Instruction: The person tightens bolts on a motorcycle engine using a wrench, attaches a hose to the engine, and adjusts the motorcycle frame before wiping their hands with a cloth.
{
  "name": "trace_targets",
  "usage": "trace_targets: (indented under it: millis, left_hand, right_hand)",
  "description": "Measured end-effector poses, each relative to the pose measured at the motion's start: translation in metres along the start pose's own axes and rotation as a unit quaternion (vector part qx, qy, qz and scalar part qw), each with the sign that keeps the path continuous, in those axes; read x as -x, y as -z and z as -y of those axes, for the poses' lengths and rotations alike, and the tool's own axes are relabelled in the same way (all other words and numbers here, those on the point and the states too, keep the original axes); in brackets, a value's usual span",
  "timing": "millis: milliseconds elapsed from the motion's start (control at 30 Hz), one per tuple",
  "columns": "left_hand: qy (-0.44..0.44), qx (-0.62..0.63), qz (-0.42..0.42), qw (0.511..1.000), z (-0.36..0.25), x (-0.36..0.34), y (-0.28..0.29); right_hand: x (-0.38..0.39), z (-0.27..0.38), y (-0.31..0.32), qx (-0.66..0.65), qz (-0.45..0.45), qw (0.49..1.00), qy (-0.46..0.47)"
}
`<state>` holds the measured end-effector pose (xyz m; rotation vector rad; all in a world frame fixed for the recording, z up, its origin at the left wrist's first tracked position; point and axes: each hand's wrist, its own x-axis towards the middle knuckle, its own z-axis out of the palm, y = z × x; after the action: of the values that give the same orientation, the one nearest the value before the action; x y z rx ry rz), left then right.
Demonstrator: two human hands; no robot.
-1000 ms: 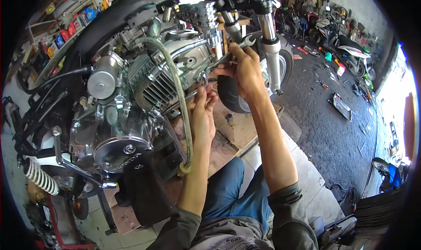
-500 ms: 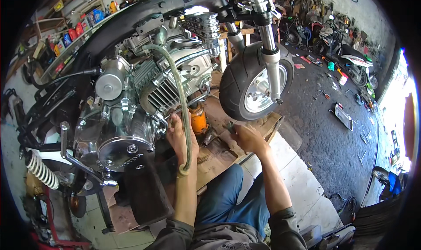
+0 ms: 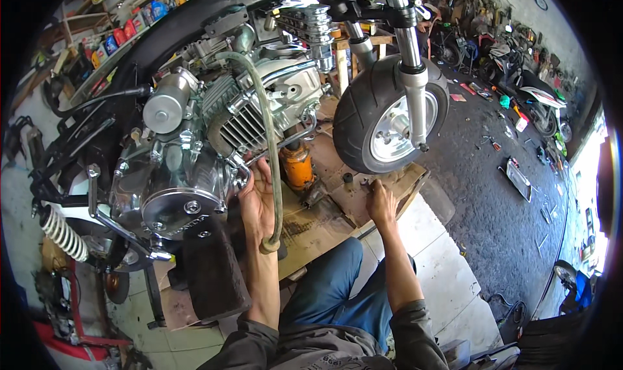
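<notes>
Left hand (image 3: 256,201) open-palmed, bracing under engine (image 3: 195,149) beside hanging hose (image 3: 272,169). Right hand (image 3: 379,201) on cardboard (image 3: 331,221), fingers down, grasp unclear. Best keep engine steadied; feel for part slowly.

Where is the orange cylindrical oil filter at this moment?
In the head view, the orange cylindrical oil filter stands near the centre, under the silver finned engine, between the left hand and the small black front tyre, on the brown cardboard sheet.
</notes>
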<state>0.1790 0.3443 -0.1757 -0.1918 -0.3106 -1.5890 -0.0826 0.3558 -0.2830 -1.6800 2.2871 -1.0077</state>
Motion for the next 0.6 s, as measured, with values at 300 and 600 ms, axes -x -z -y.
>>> trace_targets:
  millis: [300, 600]
  left_hand:
    - [0.004, 0.008, -0.003, 1.0, -0.006, -0.006, 0.003]
    - [0.001, 0.04, 0.015, 0.999, -0.003, -0.008, 0.008]
  right_hand:
    - [0.019, -0.006, -0.005, 0.057, -0.079, 0.994, 0.041]
    - [0.105, -0.017, -0.002, -0.191, -0.266, 0.943, -0.059]
